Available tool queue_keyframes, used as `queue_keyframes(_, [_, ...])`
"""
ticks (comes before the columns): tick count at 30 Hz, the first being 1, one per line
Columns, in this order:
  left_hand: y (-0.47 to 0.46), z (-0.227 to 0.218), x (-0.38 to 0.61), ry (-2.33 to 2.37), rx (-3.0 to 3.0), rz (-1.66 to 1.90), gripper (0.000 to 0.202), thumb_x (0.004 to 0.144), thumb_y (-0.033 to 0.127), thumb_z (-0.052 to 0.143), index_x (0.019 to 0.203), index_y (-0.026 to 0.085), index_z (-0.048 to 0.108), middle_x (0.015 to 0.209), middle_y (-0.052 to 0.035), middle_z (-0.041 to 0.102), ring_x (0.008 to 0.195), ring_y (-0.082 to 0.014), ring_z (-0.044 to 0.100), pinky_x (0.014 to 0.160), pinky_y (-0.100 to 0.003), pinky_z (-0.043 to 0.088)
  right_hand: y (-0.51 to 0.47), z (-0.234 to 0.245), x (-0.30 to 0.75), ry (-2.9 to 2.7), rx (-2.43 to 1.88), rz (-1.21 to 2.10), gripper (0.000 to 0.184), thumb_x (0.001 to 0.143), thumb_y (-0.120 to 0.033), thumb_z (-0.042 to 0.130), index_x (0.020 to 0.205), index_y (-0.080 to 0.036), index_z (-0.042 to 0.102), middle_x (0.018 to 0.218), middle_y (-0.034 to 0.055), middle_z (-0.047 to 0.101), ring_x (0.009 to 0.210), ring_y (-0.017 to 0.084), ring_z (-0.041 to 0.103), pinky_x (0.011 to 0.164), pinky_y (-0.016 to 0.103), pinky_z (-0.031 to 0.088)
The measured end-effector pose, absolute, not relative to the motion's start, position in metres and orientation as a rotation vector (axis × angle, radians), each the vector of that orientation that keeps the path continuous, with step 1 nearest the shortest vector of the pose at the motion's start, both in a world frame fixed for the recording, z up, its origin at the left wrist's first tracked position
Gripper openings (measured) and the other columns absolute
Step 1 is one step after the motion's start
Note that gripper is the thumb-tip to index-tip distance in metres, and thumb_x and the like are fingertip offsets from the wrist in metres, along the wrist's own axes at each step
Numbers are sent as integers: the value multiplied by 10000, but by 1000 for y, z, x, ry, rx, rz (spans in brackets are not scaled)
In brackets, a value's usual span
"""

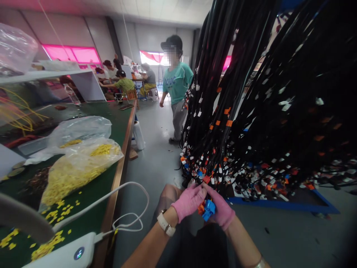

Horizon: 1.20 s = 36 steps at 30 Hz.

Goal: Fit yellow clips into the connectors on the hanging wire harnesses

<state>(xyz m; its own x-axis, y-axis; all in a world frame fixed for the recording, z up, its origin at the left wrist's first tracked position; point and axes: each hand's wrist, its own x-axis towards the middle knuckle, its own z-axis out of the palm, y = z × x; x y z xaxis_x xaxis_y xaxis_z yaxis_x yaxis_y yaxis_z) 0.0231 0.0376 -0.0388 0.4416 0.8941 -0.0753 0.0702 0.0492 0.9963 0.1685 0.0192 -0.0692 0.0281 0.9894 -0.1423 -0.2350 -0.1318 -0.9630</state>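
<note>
Both my hands wear pink gloves and meet low in the middle of the view. My left hand [189,201] is closed, its fingers pinched on the blue and orange connectors [208,209] at the ends of hanging black cables. My right hand [221,210] is closed around the same cluster from the right. Above them hangs a big bundle of black wire harnesses [251,104] with white, orange, red and blue plugs at the lower ends. A watch with a white strap sits on my left wrist.
A green workbench [111,156] on the left carries clear bags of yellow parts [75,167], scattered yellow pieces and a white power bank [67,255] with a white cable. A person in a teal shirt [176,93] stands in the aisle. Several people sit at the back. A blue rack base [306,203] lies at right.
</note>
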Motion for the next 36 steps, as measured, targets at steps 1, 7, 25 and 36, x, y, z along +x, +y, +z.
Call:
queue_keyframes(1, [40,-38,20,943,1409,782,439,829,516,439,995,151,618,1120,-99,568,1113,-226,446,1027,-334,291,17,-67,169,-917,-1147,1374,444,498,-304,827,916,-281,679,1078,48,674,1151,312,497,902,420,462])
queue_keyframes(7, [53,-24,-1,984,1179,897,451,800,445,524,1118,128,555,982,-78,627,862,-167,560,796,-284,457,17,-58,163,-838,-993,1521,508,508,-241,832,979,-280,645,1018,42,694,1063,311,558,938,478,429])
queue_keyframes(25, [46,-11,-3,1402,1710,947,235,755,243,555,972,221,642,1021,-21,629,950,-173,569,908,-302,433,20,-45,153,-624,-653,1886,321,761,-503,574,974,-265,607,1042,11,686,1093,262,551,999,535,327])
queue_keyframes(36, [-9,79,-13,1090,1935,1186,166,840,230,498,907,224,650,844,-7,655,776,-133,605,739,-259,505,14,-78,169,-774,-722,1689,563,562,-318,794,1087,-337,591,1080,-11,681,1161,296,501,1047,534,279])
